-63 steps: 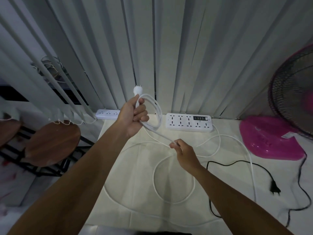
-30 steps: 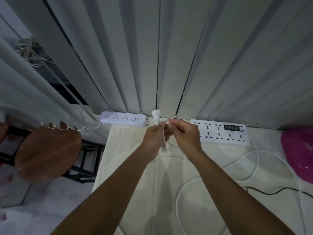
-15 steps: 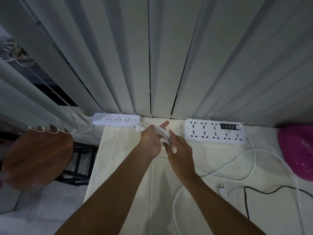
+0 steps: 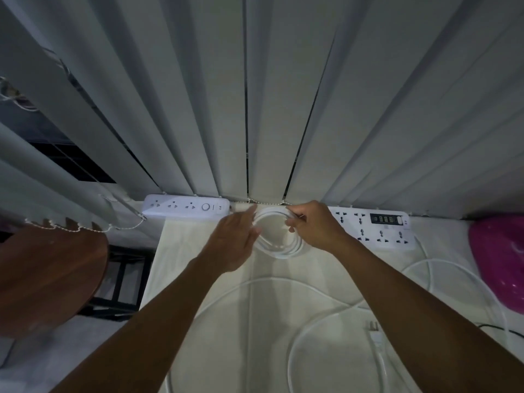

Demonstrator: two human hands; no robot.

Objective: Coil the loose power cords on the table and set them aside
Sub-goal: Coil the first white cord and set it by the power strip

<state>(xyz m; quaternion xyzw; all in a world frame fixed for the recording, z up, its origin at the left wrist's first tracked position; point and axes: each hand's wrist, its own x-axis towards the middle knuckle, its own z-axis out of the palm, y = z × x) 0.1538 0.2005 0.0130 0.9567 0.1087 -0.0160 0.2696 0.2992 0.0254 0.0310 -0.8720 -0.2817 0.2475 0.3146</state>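
Observation:
A small coil of white power cord (image 4: 279,248) lies at the far edge of the table (image 4: 215,321), between two white power strips. My right hand (image 4: 314,229) pinches the coil's right side. My left hand (image 4: 234,245) rests flat against the coil's left side with its fingers stretched out. A long loose white cord (image 4: 295,344) loops over the table in front of me, and its plug (image 4: 375,334) lies near my right forearm. A bit of black cord (image 4: 507,330) shows at the right edge.
The small power strip (image 4: 185,207) lies far left and the large multi-socket strip (image 4: 377,229) far right, both against grey vertical blinds (image 4: 263,103). A pink fan base (image 4: 499,259) stands at the right. A round brown stool (image 4: 45,276) stands left of the table.
The cord that I held up and wound in my left hand is now a finished coil, lowered onto the table's far edge between the strips. My left hand has opened; my right holds the coil.

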